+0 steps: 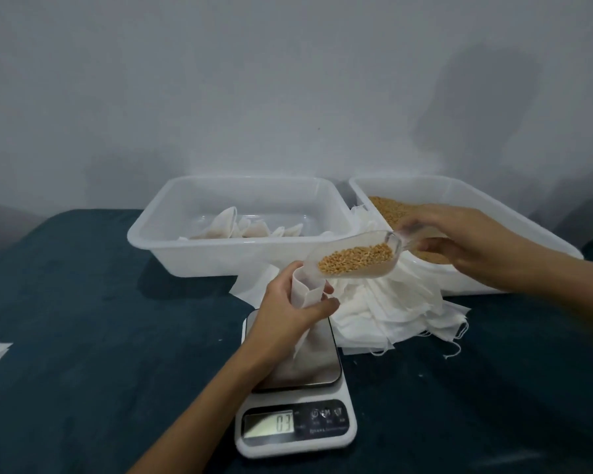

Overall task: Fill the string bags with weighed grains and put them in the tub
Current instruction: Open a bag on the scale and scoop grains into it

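left grip (290,302) clenched on string bag (305,295) over scale (297,388); right grip (459,241) grasping scoop (353,258) of grains (356,258), lip just above the bag.

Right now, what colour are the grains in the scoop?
Golden tan, seen in the head view: the grains fill the clear scoop.

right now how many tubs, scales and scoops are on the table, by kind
Tubs: 2, the left tub with filled bags and the right tub with loose grain.
Scales: 1, the scale.
Scoops: 1, the scoop, held in the right hand.
Total: 4
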Demonstrator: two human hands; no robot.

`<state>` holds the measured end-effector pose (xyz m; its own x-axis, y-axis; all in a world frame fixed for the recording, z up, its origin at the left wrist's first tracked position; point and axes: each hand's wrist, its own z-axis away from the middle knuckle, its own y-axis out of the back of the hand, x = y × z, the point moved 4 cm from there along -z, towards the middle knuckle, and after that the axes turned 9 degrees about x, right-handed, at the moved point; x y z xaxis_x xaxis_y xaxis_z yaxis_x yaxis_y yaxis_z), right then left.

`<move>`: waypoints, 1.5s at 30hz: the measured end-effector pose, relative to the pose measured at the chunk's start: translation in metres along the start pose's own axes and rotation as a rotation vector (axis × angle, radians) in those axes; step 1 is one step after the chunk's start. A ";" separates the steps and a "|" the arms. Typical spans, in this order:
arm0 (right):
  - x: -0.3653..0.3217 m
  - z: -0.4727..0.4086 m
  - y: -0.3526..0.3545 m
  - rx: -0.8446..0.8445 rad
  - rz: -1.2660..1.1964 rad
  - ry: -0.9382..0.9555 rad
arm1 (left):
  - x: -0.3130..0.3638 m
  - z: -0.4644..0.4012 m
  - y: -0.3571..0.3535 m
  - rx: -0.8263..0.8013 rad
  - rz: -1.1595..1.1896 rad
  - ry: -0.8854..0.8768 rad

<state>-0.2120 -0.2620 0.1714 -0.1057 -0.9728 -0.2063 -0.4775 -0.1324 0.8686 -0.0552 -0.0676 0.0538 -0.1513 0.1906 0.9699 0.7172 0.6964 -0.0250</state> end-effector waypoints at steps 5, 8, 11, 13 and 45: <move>-0.006 -0.006 0.011 0.023 0.211 0.080 | 0.000 0.001 -0.001 -0.015 0.026 -0.004; -0.010 -0.007 0.014 0.043 0.281 0.140 | 0.000 0.001 -0.001 -0.015 0.043 -0.002; -0.013 -0.008 0.014 0.055 0.335 0.195 | -0.001 0.001 -0.003 -0.022 0.047 -0.001; -0.012 -0.009 0.014 0.058 0.359 0.212 | -0.001 0.002 -0.003 -0.027 0.043 -0.010; -0.024 -0.014 0.009 0.128 0.480 0.328 | -0.006 -0.001 -0.003 -0.024 0.067 0.008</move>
<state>-0.2011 -0.2425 0.1902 -0.0704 -0.9290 0.3634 -0.5463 0.3407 0.7651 -0.0554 -0.0719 0.0480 -0.0968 0.2303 0.9683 0.7416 0.6656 -0.0842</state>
